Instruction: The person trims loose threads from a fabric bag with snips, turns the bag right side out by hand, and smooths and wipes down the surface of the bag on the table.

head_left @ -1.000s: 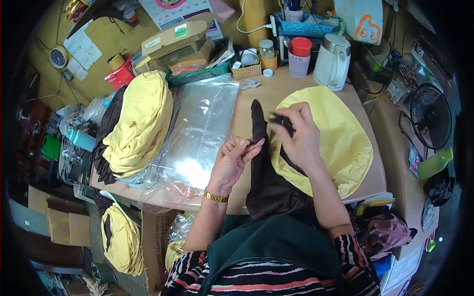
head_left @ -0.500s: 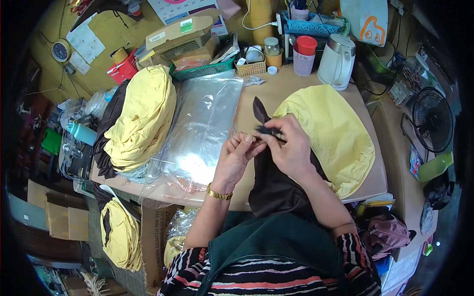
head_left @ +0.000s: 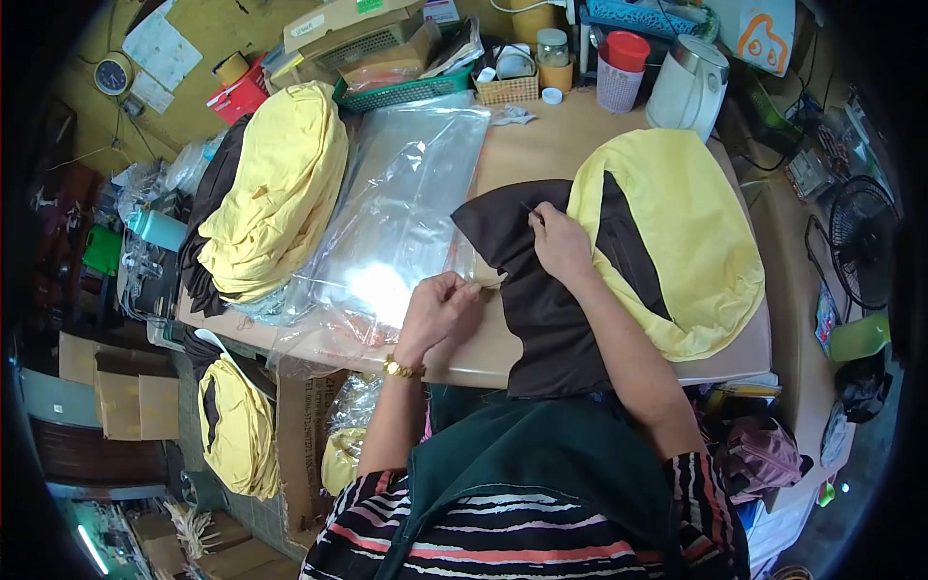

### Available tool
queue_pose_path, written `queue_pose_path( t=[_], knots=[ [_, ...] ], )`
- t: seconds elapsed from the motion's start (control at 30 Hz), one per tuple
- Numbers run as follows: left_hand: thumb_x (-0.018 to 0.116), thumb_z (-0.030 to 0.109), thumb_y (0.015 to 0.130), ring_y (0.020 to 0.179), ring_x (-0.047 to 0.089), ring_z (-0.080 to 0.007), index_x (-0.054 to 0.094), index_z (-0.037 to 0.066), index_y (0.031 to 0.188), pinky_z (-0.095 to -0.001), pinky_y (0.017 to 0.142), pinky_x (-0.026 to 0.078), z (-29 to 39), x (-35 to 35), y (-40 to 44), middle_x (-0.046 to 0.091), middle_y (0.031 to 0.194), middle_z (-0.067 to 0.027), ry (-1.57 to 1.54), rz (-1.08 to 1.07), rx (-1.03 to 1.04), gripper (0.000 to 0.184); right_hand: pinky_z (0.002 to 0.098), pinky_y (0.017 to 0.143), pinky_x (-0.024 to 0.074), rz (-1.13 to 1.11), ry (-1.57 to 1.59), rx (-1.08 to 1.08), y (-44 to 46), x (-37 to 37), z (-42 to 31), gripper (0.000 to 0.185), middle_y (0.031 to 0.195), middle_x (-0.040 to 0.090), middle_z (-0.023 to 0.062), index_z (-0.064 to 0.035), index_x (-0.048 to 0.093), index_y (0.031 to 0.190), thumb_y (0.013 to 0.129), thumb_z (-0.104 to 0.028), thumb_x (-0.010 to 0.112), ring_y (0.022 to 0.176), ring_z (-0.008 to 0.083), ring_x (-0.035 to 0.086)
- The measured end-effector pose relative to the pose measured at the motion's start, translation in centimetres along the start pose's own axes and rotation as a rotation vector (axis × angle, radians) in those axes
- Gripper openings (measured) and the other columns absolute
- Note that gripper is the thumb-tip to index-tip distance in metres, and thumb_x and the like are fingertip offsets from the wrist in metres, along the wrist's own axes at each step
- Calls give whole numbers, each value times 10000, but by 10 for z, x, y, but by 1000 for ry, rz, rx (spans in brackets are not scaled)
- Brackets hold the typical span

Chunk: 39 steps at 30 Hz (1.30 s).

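A dark brown cloth (head_left: pixel 556 329) lies spread in front of me and hangs over the table's near edge. It adjoins a rounded yellow fabric piece (head_left: pixel 691 232) on the right, with a dark strip showing inside its opening. My left hand (head_left: pixel 437 314) is closed in a pinch on a small pale strip (head_left: pixel 494 282) at the dark cloth's left edge. On top of the dark cloth rests my right hand (head_left: pixel 561 244), its fingers curled around a small dark object, of which only a thin tip shows. I cannot make out its kind.
Clear plastic sheets (head_left: pixel 406 184) lie left of my hands, beside a pile of yellow and dark fabric (head_left: pixel 280 193). Along the back stand a green basket (head_left: pixel 411 101), a jar (head_left: pixel 553 48), a purple cup (head_left: pixel 617 87) and a kettle (head_left: pixel 686 87). A fan (head_left: pixel 863 242) stands right.
My hands have moved apart; they were close together over a dark piece. The left is now lower and left, the right slightly higher. The dark cloth now lies flatter and wider.
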<state>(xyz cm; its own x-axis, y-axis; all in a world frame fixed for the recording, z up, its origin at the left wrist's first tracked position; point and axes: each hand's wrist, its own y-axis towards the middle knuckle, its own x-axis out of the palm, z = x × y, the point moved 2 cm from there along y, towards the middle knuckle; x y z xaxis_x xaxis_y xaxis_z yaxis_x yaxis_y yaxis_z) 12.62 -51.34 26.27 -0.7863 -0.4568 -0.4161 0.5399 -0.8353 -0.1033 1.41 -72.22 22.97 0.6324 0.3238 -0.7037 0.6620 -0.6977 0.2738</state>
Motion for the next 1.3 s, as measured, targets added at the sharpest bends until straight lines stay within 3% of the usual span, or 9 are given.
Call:
queue_pose_path(
  t=[0.2,0.3,0.4,0.6,0.87,1.0,1.1,1.23,1.3],
  knots=[
    [630,163,955,704,508,-56,623,25,822,-237,629,421,-5,-5,4,628,787,5,-228,17,-51,193,472,755,509,48,53,-29,-6,-8,-11,261,994,670,170,-47,546,1068,935,-261,610,884,381,652],
    [601,156,972,984,607,-150,579,61,871,-283,769,533,-3,14,12,649,1128,-116,-1058,38,-4,140,467,758,508,21,117,1,-7,-16,-17,337,990,669,159,-50,542,1090,920,-324,640,884,376,655],
    [565,182,994,1098,623,-224,572,61,896,-241,786,545,6,25,17,668,1070,-126,-1316,-49,-47,155,464,763,506,-17,149,-11,-2,-18,-19,385,960,678,165,-55,529,1126,909,-348,652,876,378,659],
    [479,219,1030,997,668,-211,554,77,938,-268,769,565,-38,29,30,681,963,-117,-1369,-287,-118,184,492,757,507,-246,-223,-26,27,-3,-26,392,897,692,208,-63,508,1123,898,-346,659,883,395,669],
    [588,239,987,863,645,-140,356,22,1369,-240,591,496,16,29,17,645,1083,-105,-724,146,-152,497,492,880,499,-273,-377,170,43,-24,-9,263,981,699,216,-22,565,1072,922,-236,596,1003,393,659],
    [614,234,971,743,586,-80,507,-17,1244,-223,563,453,19,40,52,658,945,-67,-439,157,-10,386,492,770,491,-31,-155,89,37,-44,-25,230,883,683,194,-48,575,1000,927,-265,601,893,398,651],
    [606,231,982,604,505,-25,665,24,805,-188,529,386,18,48,56,592,689,34,-328,19,7,279,493,790,490,1,-100,221,34,-53,-4,203,837,673,201,-61,568,1018,925,-237,607,888,401,650],
    [589,234,993,598,520,-27,649,42,844,-186,525,382,7,43,38,610,731,35,-361,107,35,251,472,767,503,-43,-59,257,17,-52,4,190,936,667,165,-85,580,1016,907,-228,640,907,380,651],
    [567,243,1005,604,542,-32,642,56,903,-188,531,396,6,39,30,614,752,36,-647,123,-29,226,449,749,509,168,-61,32,10,-54,-9,200,1021,616,108,-104,598,1016,875,-219,682,915,339,643]
  ],
)
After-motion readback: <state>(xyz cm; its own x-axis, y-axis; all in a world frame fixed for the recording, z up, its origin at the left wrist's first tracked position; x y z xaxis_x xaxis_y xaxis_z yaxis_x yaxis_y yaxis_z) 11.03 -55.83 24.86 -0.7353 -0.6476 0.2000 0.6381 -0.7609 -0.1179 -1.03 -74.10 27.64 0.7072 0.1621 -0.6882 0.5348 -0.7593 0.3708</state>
